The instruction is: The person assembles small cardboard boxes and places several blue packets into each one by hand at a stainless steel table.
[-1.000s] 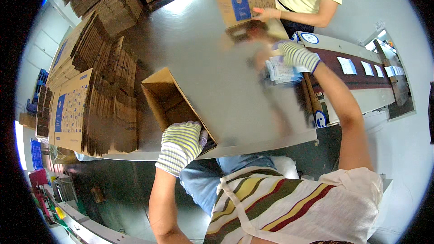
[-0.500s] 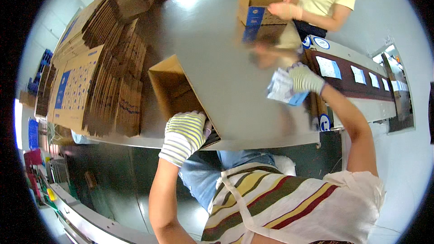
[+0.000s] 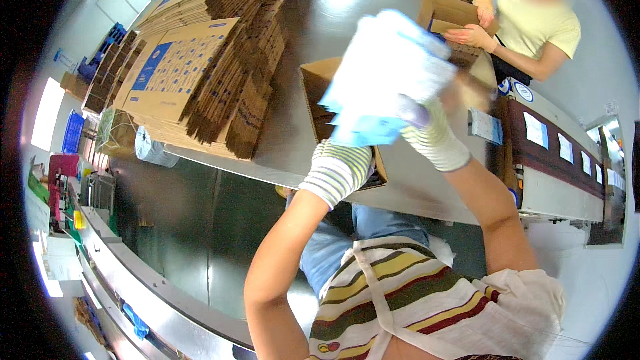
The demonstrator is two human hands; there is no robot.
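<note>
Your view is bright, with light coming from above. You see strong white glare on the grey metal table (image 3: pixel 333 7) at 12 o'clock. The white and blue plastic packet bundle (image 3: pixel 390 73) near the centre is blurred by motion. Straight edges bend toward the rim, and a black ring closes the picture at every side.

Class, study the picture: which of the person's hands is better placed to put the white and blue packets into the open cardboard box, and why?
Probably the right hand: it holds the white and blue plastic packets above the open brown cardboard box. The left hand rests at the box's near edge, seemingly steadying it.
</note>
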